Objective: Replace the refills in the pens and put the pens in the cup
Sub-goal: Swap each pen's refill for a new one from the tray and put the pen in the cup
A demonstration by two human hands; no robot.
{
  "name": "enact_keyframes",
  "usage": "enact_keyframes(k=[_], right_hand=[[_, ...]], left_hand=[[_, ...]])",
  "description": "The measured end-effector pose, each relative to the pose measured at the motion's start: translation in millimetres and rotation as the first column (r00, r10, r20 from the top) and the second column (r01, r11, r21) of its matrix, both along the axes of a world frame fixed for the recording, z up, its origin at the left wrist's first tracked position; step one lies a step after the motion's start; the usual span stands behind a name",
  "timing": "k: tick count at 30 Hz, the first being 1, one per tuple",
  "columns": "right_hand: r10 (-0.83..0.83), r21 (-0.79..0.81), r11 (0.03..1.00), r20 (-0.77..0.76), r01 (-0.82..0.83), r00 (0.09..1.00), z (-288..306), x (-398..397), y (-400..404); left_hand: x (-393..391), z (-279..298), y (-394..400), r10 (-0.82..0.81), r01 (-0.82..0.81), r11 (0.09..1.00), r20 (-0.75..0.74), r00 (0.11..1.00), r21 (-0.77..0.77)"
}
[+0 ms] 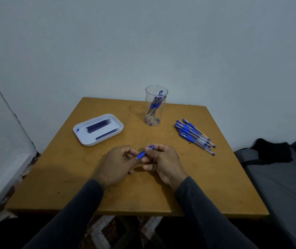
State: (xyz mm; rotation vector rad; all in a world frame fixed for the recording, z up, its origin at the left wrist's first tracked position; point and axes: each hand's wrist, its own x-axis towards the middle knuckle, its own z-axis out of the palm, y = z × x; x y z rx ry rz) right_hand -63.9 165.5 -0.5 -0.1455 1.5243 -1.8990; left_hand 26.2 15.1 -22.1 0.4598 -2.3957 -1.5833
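Note:
A blue pen is held over the middle of the wooden table by both hands. My left hand pinches its near end and my right hand curls round its far end; most of the pen is hidden by my fingers. A clear plastic cup with several blue pens in it stands at the back centre. A pile of several blue pens lies on the right. A white tray on the left holds several dark refills.
The table stands against a pale wall in a corner. A grey mattress or cushion with a black cloth on it lies to the right. The patterned floor shows under the front edge.

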Motion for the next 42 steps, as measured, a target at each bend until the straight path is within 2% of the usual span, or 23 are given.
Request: enact_keyframes(k=[4,10,19,42], right_hand=[[0.007,-0.016,1.0,-0.022,-0.008,1.0,-3.0,3.5,0.5],[-0.007,-0.005,1.0,-0.108,0.006,0.994,-8.0,6.9,0.6],[0.033,-0.025,0.999,-0.231,-0.04,0.972,-12.0,8.3,3.1],[0.003,-0.032,0.999,-0.284,-0.012,0.959,-19.4,12.8,6.2]], left_hand=[[2.6,-3.6,5.1,0.033,-0.034,0.999,-0.033,0.999,-0.014],[8.2,-7.1,13.2,0.044,-0.05,0.989,-0.045,0.998,-0.141],[9.2,-3.2,10.8,0.018,-0.022,0.996,-0.051,0.999,-0.09],[6.5,-6.5,3.5,-0.075,0.073,0.996,-0.057,0.996,-0.044]])
